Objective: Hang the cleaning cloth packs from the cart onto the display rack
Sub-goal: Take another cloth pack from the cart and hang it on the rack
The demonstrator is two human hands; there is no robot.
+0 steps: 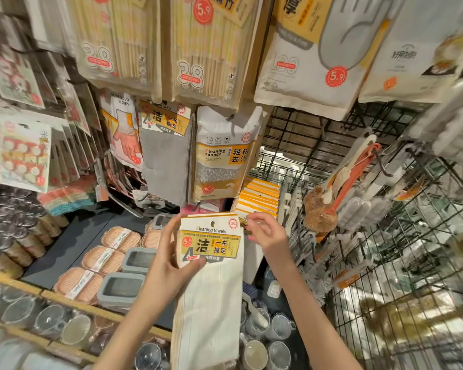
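Gripping white towel pack (211, 265) — left hand (166, 265) clamped, right hand (265, 233) pinching its header.

Your left hand (169, 265) covers the left edge of the white cleaning towel pack (211, 276), so you cannot count the packs stacked behind it. At four o'clock from the pack's hang hole, your right hand (265, 231) pinches something small and yellow, too hidden to name. The pack's bottom runs off the six o'clock edge. The wire rack (385, 276) at three o'clock is blurred.
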